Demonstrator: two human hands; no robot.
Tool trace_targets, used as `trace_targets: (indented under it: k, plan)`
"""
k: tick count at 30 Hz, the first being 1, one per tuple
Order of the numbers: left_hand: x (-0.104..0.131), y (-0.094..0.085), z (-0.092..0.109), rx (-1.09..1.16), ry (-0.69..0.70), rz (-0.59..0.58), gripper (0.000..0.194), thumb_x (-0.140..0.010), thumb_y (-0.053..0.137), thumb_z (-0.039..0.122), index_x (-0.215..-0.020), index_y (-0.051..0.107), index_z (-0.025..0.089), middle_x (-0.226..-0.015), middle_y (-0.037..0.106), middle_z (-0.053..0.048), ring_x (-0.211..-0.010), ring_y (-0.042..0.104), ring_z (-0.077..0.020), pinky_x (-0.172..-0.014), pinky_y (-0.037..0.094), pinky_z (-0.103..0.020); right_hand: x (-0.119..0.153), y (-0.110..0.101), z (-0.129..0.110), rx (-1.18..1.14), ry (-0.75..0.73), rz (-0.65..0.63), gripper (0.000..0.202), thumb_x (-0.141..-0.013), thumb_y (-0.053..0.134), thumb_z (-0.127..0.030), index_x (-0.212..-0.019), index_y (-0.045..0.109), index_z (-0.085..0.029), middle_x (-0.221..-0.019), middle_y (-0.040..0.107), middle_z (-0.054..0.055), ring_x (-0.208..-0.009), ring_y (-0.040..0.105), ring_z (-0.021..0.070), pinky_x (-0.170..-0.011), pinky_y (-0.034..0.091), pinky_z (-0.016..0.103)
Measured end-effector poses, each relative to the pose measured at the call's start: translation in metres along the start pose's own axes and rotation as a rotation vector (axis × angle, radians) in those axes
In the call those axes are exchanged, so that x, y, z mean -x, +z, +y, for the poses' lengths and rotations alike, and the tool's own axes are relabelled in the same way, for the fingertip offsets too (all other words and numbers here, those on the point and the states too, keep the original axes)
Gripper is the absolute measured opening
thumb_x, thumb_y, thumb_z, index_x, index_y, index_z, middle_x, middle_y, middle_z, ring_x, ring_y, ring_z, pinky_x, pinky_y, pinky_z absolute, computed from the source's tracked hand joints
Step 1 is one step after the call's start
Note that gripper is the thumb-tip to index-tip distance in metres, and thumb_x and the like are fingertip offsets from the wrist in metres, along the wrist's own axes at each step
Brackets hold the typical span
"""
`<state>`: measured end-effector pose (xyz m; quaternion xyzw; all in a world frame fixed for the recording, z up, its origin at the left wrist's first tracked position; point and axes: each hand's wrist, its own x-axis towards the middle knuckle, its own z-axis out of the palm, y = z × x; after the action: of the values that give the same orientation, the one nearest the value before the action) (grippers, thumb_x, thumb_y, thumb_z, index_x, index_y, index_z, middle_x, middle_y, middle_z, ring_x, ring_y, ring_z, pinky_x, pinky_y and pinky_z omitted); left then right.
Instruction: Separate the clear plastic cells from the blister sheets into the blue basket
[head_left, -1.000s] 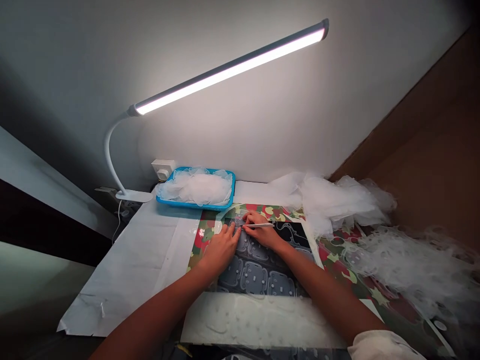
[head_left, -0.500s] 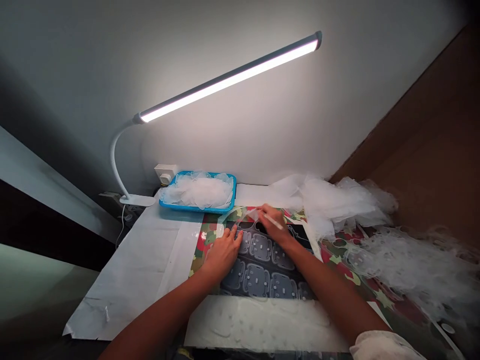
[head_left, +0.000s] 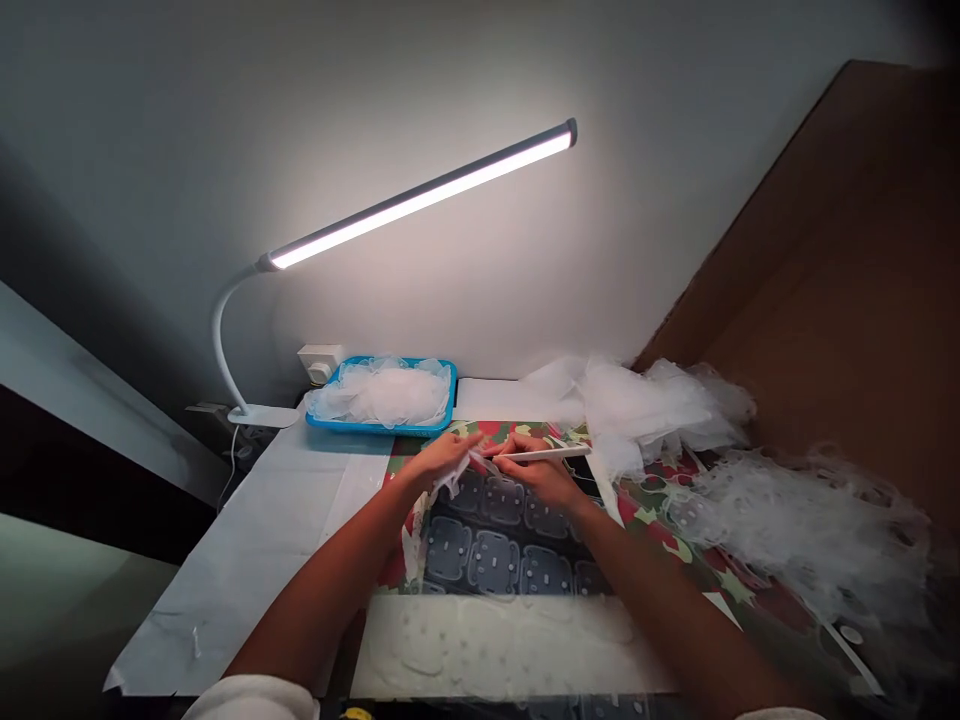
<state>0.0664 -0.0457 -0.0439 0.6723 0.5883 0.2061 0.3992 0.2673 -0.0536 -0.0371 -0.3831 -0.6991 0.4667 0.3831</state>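
My left hand (head_left: 441,458) is raised off the dark mat, its fingers closed on a piece of thin translucent film (head_left: 452,483). Beside it, my right hand (head_left: 546,478) grips a slim white pen-like tool (head_left: 559,453), held nearly level; its tip points left toward the film and is too small to make out. The fingertips of both hands almost meet. Below them lies a clear sheet (head_left: 493,562) with rows of rounded-square grey shapes, each dotted with small raised spots. A pale translucent sheet (head_left: 487,645) covers the near edge.
A blue basket (head_left: 454,395) heaped with translucent pieces (head_left: 397,390) stands at the back. Piles of white film (head_left: 652,405) and tangled film scraps (head_left: 810,530) lie on the right. A clip-on lamp (head_left: 427,195) hangs overhead, with white paper (head_left: 247,560) at left.
My left hand has lifted from the sheet and now holds film. My right hand has turned the tool so it lies nearly level, its tip now toward the left hand. The view has shifted slightly.
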Motion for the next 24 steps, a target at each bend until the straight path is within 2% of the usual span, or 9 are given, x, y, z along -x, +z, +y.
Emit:
trace_targets:
  k: [4,8,10,13,16,18,20,22,24]
  plan:
    - [0.010,0.011,-0.005,-0.053,0.032,0.096,0.036,-0.080,0.060,0.046,-0.076,0.074,0.013,-0.063,0.064,-0.002,-0.056,0.054,-0.0142,-0.050,0.034,-0.022,-0.015,-0.007,0.007,-0.243,0.165,-0.015,0.027,-0.071,0.069,-0.039,-0.063,0.049,-0.021,-0.090,0.072,0.004,-0.091,0.064,0.0215,-0.080,0.046,0.032]
    - [0.020,0.017,-0.005,-0.175,0.085,0.203,0.023,-0.082,0.061,0.036,-0.080,0.074,0.018,-0.068,0.067,-0.003,-0.064,0.058,-0.0166,-0.057,0.035,-0.024,-0.026,-0.005,0.019,-0.189,0.268,-0.141,0.027,-0.067,0.070,-0.039,-0.060,0.051,-0.020,-0.070,0.065,0.000,-0.075,0.060,0.0176,-0.068,0.043,0.028]
    - [0.026,0.020,-0.004,-0.225,0.102,0.239,0.022,-0.084,0.060,0.036,-0.081,0.074,0.019,-0.070,0.069,-0.004,-0.066,0.060,-0.0177,-0.060,0.036,-0.025,-0.028,0.002,0.023,-0.163,0.271,-0.141,0.028,-0.065,0.070,-0.038,-0.059,0.050,-0.020,-0.063,0.060,-0.003,-0.067,0.056,0.0153,-0.062,0.040,0.026]
    - [0.038,0.024,-0.002,-0.271,0.135,0.270,0.020,-0.087,0.057,0.033,-0.081,0.072,0.021,-0.082,0.072,-0.004,-0.073,0.062,-0.0184,-0.064,0.038,-0.025,-0.034,0.008,0.032,-0.098,0.249,-0.034,0.030,-0.064,0.071,-0.037,-0.058,0.047,-0.021,-0.059,0.058,-0.004,-0.063,0.055,0.0142,-0.058,0.039,0.025]
    - [0.050,0.021,0.001,-0.324,0.194,0.344,0.021,-0.091,0.054,0.032,-0.084,0.071,0.023,-0.088,0.073,-0.003,-0.078,0.064,-0.0179,-0.065,0.038,-0.025,-0.050,0.004,0.044,0.000,0.249,0.131,0.028,-0.067,0.068,-0.035,-0.058,0.046,-0.021,-0.054,0.053,-0.005,-0.054,0.050,0.0121,-0.051,0.035,0.023]
    - [0.053,0.008,0.004,-0.345,0.196,0.443,0.022,-0.091,0.054,0.036,-0.086,0.071,0.024,-0.086,0.073,-0.002,-0.077,0.065,-0.0174,-0.064,0.038,-0.024,-0.066,-0.004,0.053,0.035,0.264,0.199,0.027,-0.069,0.066,-0.033,-0.059,0.044,-0.022,-0.050,0.047,-0.007,-0.048,0.044,0.0105,-0.047,0.031,0.023]
    - [0.048,-0.017,0.010,-0.318,0.163,0.535,0.025,-0.091,0.054,0.041,-0.089,0.071,0.023,-0.084,0.074,-0.001,-0.075,0.065,-0.0164,-0.063,0.039,-0.023,-0.082,-0.011,0.059,0.062,0.273,0.212,0.026,-0.069,0.066,-0.031,-0.059,0.044,-0.022,-0.047,0.045,-0.007,-0.044,0.041,0.0097,-0.045,0.029,0.022]
    - [0.035,-0.051,0.017,-0.296,0.146,0.593,0.033,-0.093,0.050,0.045,-0.093,0.072,0.020,-0.084,0.074,-0.002,-0.073,0.065,-0.0149,-0.064,0.042,-0.021,-0.094,-0.016,0.060,0.086,0.269,0.176,0.024,-0.067,0.068,-0.030,-0.059,0.046,-0.021,-0.047,0.047,-0.007,-0.044,0.042,0.0096,-0.045,0.031,0.022]
    - [0.016,-0.089,0.023,-0.406,0.122,0.679,0.039,-0.096,0.043,0.044,-0.095,0.071,0.016,-0.087,0.074,-0.002,-0.075,0.063,-0.0137,-0.067,0.042,-0.020,-0.099,-0.018,0.058,0.113,0.255,0.135,0.023,-0.064,0.070,-0.028,-0.058,0.049,-0.021,-0.049,0.051,-0.005,-0.047,0.044,0.0100,-0.046,0.032,0.022]
